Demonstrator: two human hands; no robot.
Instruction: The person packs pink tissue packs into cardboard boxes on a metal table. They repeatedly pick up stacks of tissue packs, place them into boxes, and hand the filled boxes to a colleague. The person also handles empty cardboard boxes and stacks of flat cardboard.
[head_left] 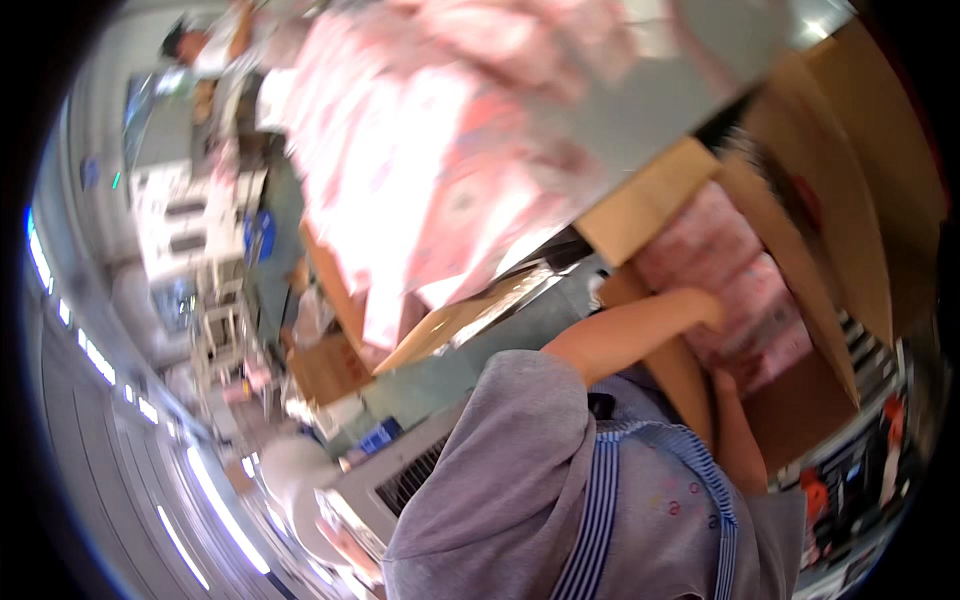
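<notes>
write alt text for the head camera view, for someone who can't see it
A person in a grey top reaches both bare arms into an open cardboard box holding pink packages; the left hand rests on them and the right hand is lower down. A big pile of pink packages lies on the table behind.

Pic tilting hard & blurring. Long strip lights (pixel 215 505) glowing along lower left w/ pale ceiling behind. White shelving racks (pixel 180 225) standing at left, grey counter (pixel 640 120) running across top, another person (pixel 215 45) working far back.
</notes>
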